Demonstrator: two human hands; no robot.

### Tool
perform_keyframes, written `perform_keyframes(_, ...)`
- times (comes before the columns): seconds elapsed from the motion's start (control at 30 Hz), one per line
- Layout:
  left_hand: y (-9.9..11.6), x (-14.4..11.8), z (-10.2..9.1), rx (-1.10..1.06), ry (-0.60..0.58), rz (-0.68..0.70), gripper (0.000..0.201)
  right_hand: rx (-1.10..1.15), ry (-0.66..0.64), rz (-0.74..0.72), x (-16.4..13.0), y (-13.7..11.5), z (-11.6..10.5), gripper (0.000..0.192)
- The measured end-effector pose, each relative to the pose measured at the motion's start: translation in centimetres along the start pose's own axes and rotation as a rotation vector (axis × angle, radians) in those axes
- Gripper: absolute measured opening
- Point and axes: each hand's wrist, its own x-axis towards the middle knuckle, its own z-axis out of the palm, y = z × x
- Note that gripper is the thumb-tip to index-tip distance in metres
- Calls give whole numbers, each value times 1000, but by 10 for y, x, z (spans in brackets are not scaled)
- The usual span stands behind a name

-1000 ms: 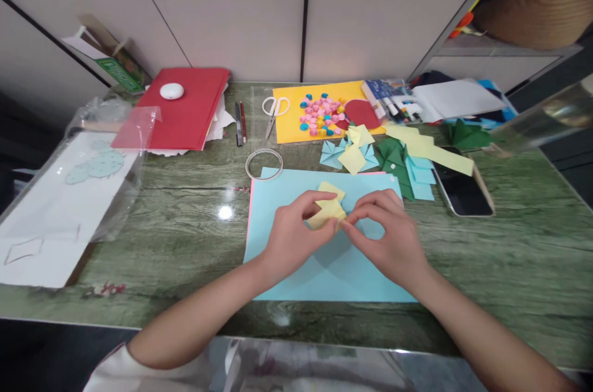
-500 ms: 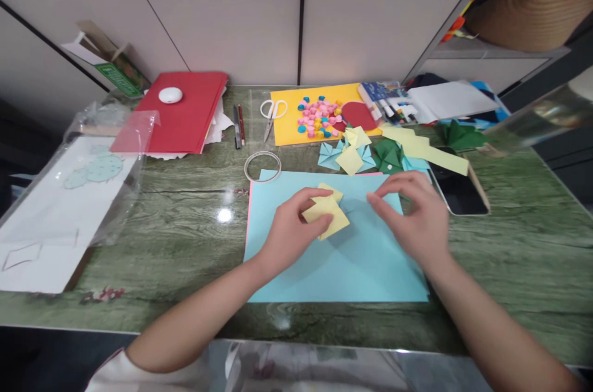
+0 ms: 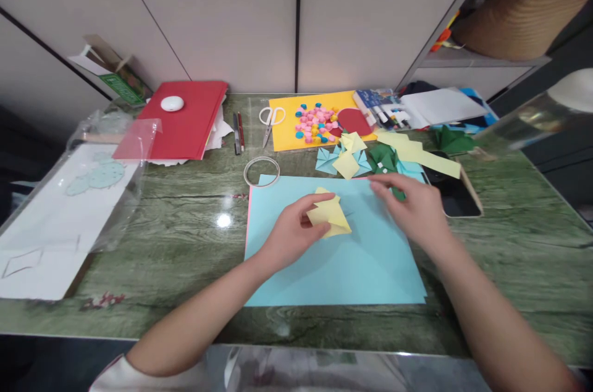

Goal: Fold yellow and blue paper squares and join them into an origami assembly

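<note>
My left hand [image 3: 296, 226] grips a folded yellow paper [image 3: 332, 216] at its left side, thumb near the lower edge and index finger along the top. The piece is over a light-blue sheet [image 3: 296, 284], with a pink edge showing beneath it. Above the right part of that sheet, my right hand [image 3: 412, 204] has thumb and index finger brought close together; whether anything small is between them cannot be made out. Just beyond it lie green folded paper [image 3: 383, 156] and yellow and light-blue folded pieces [image 3: 346, 165].
A tape-like ring [image 3: 262, 171] touches the sheet's upper left corner. Behind are scissors [image 3: 267, 126], pens [image 3: 239, 133] and yellow paper [image 3: 283, 139] bearing small coloured pieces. Yellow strips [image 3: 430, 157] overlap a phone [image 3: 458, 197]. A red folder [image 3: 180, 126] and a drawing [image 3: 50, 225] lie left.
The yellow paper has tilted in my left hand, its lower corner turning right. My right hand has shifted slightly, its fingers still close together. The whole view has moved a little.
</note>
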Motion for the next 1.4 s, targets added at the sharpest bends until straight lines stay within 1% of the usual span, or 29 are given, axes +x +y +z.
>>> perform_keyframes(0.07,-2,-1,2,48,9,24,43,204,-209,6,-8,-24,-1,22)
perform_keyframes(0.1,-3,-1,3,71,15,31,42,265,-281,11,-11,-33,-1,19)
perform_keyframes(0.17,-3,-1,4,82,23,31,42,338,-377,20,-15,-42,1,16)
perform_keyframes(0.27,-2,-1,3,-4,9,-18,39,443,-487,59,-16,-39,4,23)
perform_keyframes(0.33,-1,1,1,-98,-17,-83,38,584,-571,109,-14,-34,6,24)
perform_keyframes(0.43,1,3,0,-252,-104,-159,40,821,-739,188,-13,-28,8,23)
perform_keyframes(0.5,2,3,0,-311,-159,-164,39,921,-826,211,-12,-26,9,23)
perform_keyframes(0.53,2,4,0,-303,-157,-151,37,947,-823,216,-11,-24,9,23)
perform_keyframes(0.57,1,5,0,-265,-129,-129,35,962,-773,227,-10,-22,9,22)
perform_keyframes(0.6,0,6,0,-191,-80,-97,33,973,-674,247,-8,-18,10,21)
perform_keyframes(0.63,-2,7,-1,-83,-14,-51,30,984,-542,278,-6,-13,10,20)
perform_keyframes(0.7,-6,9,-4,213,114,74,24,1049,-221,383,-1,-2,10,20)
perform_keyframes(0.73,-9,10,-5,383,162,150,22,1103,-118,428,2,3,10,20)
perform_keyframes(0.77,-12,11,-6,547,173,222,22,1152,-47,464,5,8,11,22)
perform_keyframes(0.8,-16,12,-6,691,165,284,24,1189,-12,494,8,12,11,22)
perform_keyframes(0.87,-22,14,-6,899,132,343,33,1237,10,530,11,16,12,23)
perform_keyframes(0.97,-27,17,-3,1046,81,359,40,1231,-6,527,11,14,15,26)
perform_keyframes(1.07,-29,20,-1,1069,41,357,36,1182,-9,498,8,11,19,30)
perform_keyframes(1.23,-32,22,-2,1079,3,323,21,1175,-37,522,6,9,24,31)
perform_keyframes(1.4,-29,17,-2,1068,-37,287,19,1180,-68,516,4,3,28,31)
